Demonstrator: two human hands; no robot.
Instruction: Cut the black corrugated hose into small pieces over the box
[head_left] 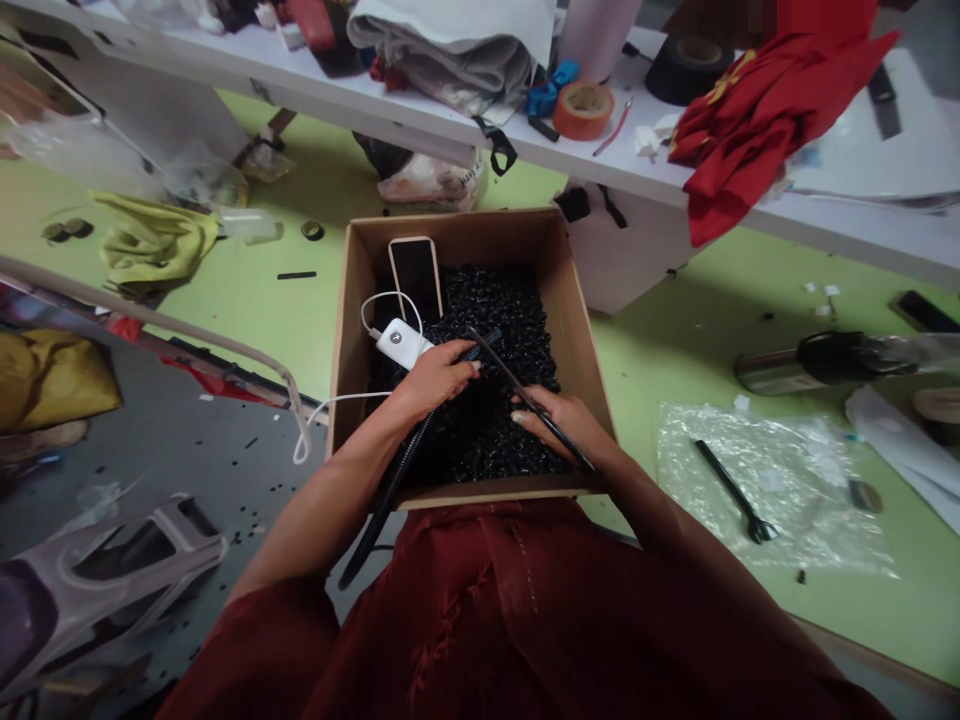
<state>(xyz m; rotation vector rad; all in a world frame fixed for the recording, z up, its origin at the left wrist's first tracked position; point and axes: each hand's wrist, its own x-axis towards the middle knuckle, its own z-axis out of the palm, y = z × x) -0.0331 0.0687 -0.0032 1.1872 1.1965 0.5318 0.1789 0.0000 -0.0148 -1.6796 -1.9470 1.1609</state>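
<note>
A cardboard box [587, 330] in front of me holds a heap of small shiny black pieces [495, 300]. My left hand [439, 380] is closed on a long black ribbed tube [397, 475], which slants from the heap down over the box's near left side. My right hand [562, 418] is closed around a thin black rod [510, 372], whose far end reaches toward the ribbed tube near my left fingers. Whether the two touch, I cannot tell. Beside my left hand lies a white power bank [403, 343] with a white cable, and a phone [415, 275] leans in the far left corner.
A white shelf [450, 125] crosses behind the box, carrying orange tape [583, 110] and a red cloth [765, 120]. At right lie a clear plastic bag [810, 470] with a black tool [731, 485] on it, and a metal flask [780, 368]. A stool [150, 555] stands lower left.
</note>
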